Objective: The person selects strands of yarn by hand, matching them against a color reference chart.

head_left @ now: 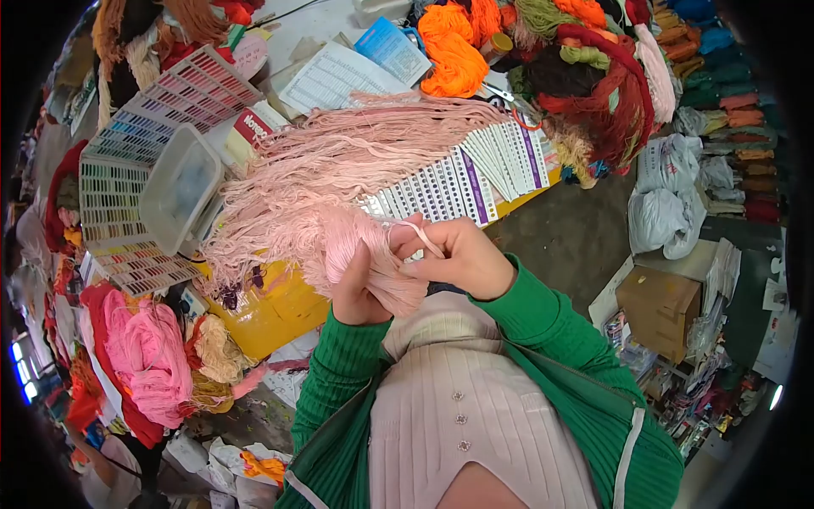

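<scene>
My left hand [354, 293] is wrapped around a bunch of pale pink thread skeins [356, 243], whose loose ends hang below the thumb. Close beside it, my right hand [465, 259] is closed, fingers bent, on a light pink strand of thread [430, 240] that loops over its fingers and runs towards the bunch. Beyond both hands, long pink and dusty-rose skeins [339, 153] lie spread across the table. White perforated thread cards [432, 188] with purple stripes lie just past my right hand.
On the yellow-edged table [275, 314] stand a clear plastic tub [180, 188] and an open colour-sample chart [123, 153]. Printed sheets [335, 78], orange yarn [455, 51] and scissors [498, 92] lie at the back. Pink yarn [146, 352] is heaped left, a cardboard box [660, 304] right.
</scene>
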